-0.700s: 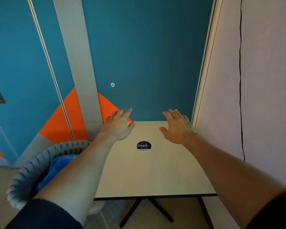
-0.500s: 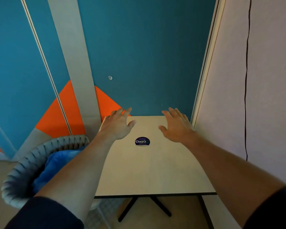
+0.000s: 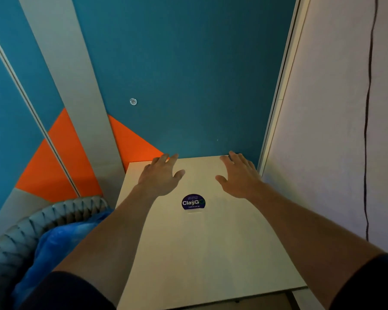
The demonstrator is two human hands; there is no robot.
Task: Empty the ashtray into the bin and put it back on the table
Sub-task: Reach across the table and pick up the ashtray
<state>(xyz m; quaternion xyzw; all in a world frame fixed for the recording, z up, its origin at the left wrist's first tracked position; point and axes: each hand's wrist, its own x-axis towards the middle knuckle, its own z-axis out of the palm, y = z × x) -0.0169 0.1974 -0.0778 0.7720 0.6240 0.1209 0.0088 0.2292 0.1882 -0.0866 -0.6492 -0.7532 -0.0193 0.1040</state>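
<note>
A pale wooden table point(image 3: 211, 253) stands against a teal wall, with a round dark "ClayGo" sticker point(image 3: 193, 202) near its middle. My left hand point(image 3: 160, 175) hovers over the table's far left part, palm down, fingers spread, holding nothing. My right hand point(image 3: 239, 175) hovers over the far right part in the same way. No ashtray shows in the view. A grey woven bin point(image 3: 20, 238) lined with a blue plastic bag point(image 3: 61, 240) stands on the floor left of the table, partly hidden by my left forearm.
A teal wall point(image 3: 188, 74) with orange and grey panels rises right behind the table. A pale wall point(image 3: 334, 130) with a thin black cable point(image 3: 367, 108) running down it closes the right side.
The view has moved closer and tipped down, so the table fills more of the frame. Both hands have reached a little farther toward the table's back edge and stay spread.
</note>
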